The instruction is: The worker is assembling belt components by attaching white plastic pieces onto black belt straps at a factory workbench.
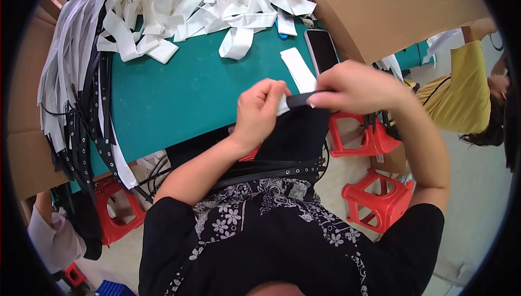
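In front of my lap, near the green table's front edge, a black strap (pixel 297 100) runs between my two hands. My left hand (pixel 256 112) is closed, thumb against fingers, on a white strip (pixel 283 105) around the strap's end. A little blurred, my right hand (pixel 361 90) pinches the black strap further right. Just beyond the hands a few white strips (pixel 297 68) lie on the table. A black belt with metal eyelets (pixel 260 174) stretches across my lap.
White strips (pixel 217 2) are heaped on the green table (pixel 179 95). Belts with eyelets (pixel 73 133) hang over its left side. A phone (pixel 321 51) lies beside a cardboard box (pixel 396 8). Red stools (pixel 377 198) stand at right; a person in yellow (pixel 461 89) sits beyond.
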